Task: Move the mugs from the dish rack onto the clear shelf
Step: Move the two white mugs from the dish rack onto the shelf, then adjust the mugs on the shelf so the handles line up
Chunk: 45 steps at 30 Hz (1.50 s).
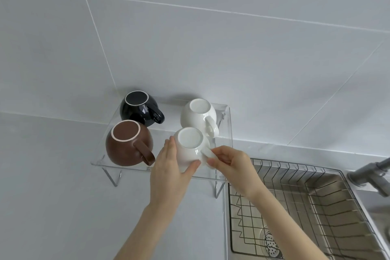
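A clear shelf (229, 124) on wire legs stands against the tiled wall. On it sit upside down a black mug (139, 108) at the back left, a brown mug (126, 143) at the front left and a white mug (198, 115) at the back right. A second white mug (190, 145), also upside down, is at the shelf's front right. My left hand (171, 167) wraps its body from the left. My right hand (229, 162) pinches its handle. The wire dish rack (295, 202) at lower right holds no mugs.
The dish rack sits in a steel sink with a drain strainer (272, 245) under it. A grey faucet (371, 175) juts in at the right edge. White counter lies left of the sink, below the shelf.
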{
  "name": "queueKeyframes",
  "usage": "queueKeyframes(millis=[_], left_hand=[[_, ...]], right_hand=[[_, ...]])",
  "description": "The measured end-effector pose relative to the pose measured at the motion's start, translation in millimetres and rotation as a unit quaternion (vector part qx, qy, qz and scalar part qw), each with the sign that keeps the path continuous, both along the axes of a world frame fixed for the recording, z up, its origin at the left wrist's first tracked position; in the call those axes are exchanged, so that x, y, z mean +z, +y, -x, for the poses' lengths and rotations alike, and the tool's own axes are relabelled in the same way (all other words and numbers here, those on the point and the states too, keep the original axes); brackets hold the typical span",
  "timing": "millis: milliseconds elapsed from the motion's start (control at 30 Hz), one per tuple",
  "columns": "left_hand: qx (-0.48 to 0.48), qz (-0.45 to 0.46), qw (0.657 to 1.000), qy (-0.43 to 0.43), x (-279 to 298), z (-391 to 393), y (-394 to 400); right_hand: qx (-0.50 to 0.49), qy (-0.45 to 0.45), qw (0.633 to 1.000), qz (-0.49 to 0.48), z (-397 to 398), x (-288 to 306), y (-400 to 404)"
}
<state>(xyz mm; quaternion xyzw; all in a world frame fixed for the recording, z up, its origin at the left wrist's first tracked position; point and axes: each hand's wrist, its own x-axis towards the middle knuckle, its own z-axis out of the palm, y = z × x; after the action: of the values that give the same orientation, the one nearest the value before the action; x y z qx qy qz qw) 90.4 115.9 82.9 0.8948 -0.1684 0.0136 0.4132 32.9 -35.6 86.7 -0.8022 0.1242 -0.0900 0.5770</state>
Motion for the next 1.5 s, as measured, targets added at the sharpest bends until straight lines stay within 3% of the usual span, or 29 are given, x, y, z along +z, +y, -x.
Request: queueKeyframes(millis=[200,433,600,733,767,833,933,967,1033,1133,1233,1333,1500], left_hand=[[0.01,-0.009,1.0,-0.022,-1.0,9.3,3.5],[0.027,-0.118,0.992,-0.022,3.8,21.9,1.3],[0.027,-0.147,0.984,-0.097,1.8,23.6,0.5],[0.033,-0.164,0.986,-0.007,15.0,20.0,4.7],[0.037,-0.15,0.988,0.004,18.1,16.4,8.3],[0.039,-0.033,0.999,0.015,33.4,2.5,17.8],[-0.018,0.185,0.981,0.061,78.0,-36.2,24.1],[-0.049,0.179,0.981,0.05,88.8,-54.1,18.6],[-0.115,0.062,0.991,0.011,101.4,-91.3,-2.4],[-0.243,-0.074,0.966,0.047,94.2,-130.2,-41.5],[-0.301,-0.173,0.936,0.056,72.4,-151.3,-58.7],[-0.328,-0.196,0.919,0.102,59.9,-159.3,-60.1],[-0.297,-0.154,0.939,0.075,58.4,-155.5,-56.5]], right_hand=[[0.073,0.042,0.996,-0.014,-10.7,10.5,-22.9],[0.136,0.104,0.984,-0.045,-25.6,22.7,-45.9],[0.165,0.143,0.975,-0.04,-31.7,27.6,-54.3],[0.146,0.147,0.977,-0.05,-30.3,24.7,-53.5],[0.152,0.159,0.975,-0.04,-29.6,26.6,-55.1],[0.153,0.179,0.972,-0.008,-29.5,33.5,-61.4],[0.01,0.066,0.997,0.041,-36.0,44.2,-62.6],[-0.067,0.013,0.996,0.063,-40.5,45.6,-59.0],[-0.149,-0.029,0.982,0.114,-50.5,43.5,-45.4],[-0.134,0.017,0.978,0.156,-63.0,30.9,-26.3],[-0.126,0.041,0.969,0.21,-68.2,18.6,-19.3],[-0.094,0.025,0.965,0.245,-69.9,12.9,-25.4],[-0.046,0.035,0.983,0.174,-75.9,16.3,-48.2]])
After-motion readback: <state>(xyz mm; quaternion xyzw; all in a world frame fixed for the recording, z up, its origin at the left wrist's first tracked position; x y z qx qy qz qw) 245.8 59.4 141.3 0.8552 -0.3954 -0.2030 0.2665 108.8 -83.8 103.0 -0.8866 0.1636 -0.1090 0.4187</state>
